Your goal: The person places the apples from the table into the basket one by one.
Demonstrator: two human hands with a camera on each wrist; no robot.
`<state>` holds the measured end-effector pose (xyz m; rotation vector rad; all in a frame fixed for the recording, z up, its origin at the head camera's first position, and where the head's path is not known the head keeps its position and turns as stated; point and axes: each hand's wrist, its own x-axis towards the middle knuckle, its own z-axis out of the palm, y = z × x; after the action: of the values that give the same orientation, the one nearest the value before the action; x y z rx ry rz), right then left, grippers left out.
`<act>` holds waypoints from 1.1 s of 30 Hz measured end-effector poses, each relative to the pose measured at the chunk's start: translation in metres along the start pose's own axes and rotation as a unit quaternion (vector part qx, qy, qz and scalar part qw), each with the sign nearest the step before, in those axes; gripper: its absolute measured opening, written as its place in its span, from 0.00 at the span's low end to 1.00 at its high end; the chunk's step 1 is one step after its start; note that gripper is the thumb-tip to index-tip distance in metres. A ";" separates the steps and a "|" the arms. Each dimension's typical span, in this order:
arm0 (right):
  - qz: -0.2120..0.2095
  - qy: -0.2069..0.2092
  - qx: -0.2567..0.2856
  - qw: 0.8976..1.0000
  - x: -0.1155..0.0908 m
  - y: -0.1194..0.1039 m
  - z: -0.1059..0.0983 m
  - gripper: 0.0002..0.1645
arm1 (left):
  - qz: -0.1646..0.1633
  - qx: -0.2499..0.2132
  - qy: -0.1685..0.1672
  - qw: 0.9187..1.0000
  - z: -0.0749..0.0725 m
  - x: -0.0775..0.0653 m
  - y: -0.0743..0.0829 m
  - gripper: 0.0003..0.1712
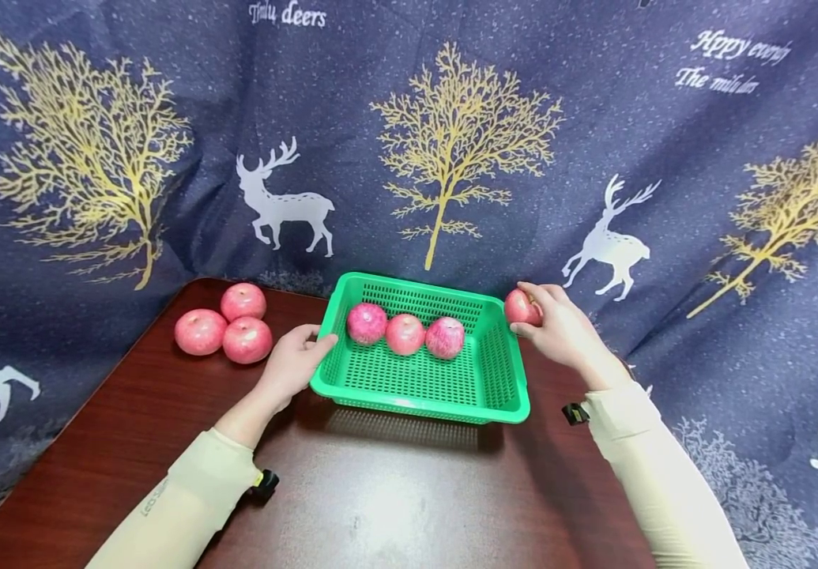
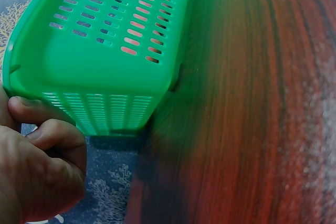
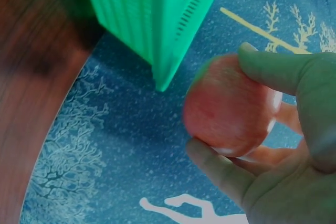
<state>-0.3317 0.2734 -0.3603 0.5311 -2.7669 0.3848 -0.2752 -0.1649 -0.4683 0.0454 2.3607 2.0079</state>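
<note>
A green plastic basket (image 1: 416, 384) with slotted walls holds a row of three apples: a dark pink one (image 1: 367, 323), a lighter one (image 1: 405, 334) and a streaked one (image 1: 445, 337). My left hand (image 1: 295, 359) pinches the basket's left rim between thumb and fingers; in the left wrist view, the curled fingers (image 2: 55, 135) are at its edge. In my right hand (image 1: 559, 325) is another red apple (image 3: 231, 108), gripped between thumb and fingertips. This apple is just outside the basket's back right corner, at about rim height.
Three more apples (image 1: 199, 332) sit close together on the brown wooden table (image 1: 295, 490), left of the basket. Behind the table's far edge hangs a dark blue cloth (image 1: 352, 118) printed with trees and deer.
</note>
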 end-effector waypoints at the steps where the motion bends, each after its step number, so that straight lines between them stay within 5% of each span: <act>1: -0.002 0.000 0.001 1.000 0.001 -0.002 0.000 0.45 | 0.000 0.000 0.001 1.000 0.000 0.000 0.000 0.28; 33: -0.051 -0.031 0.023 0.998 0.018 -0.061 0.006 0.44 | -0.001 -0.004 0.001 1.000 0.000 0.000 0.001 0.27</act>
<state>-0.3252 0.2107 -0.3471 0.7040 -2.7812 0.4146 -0.2752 -0.1647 -0.4677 0.0421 2.3533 2.0171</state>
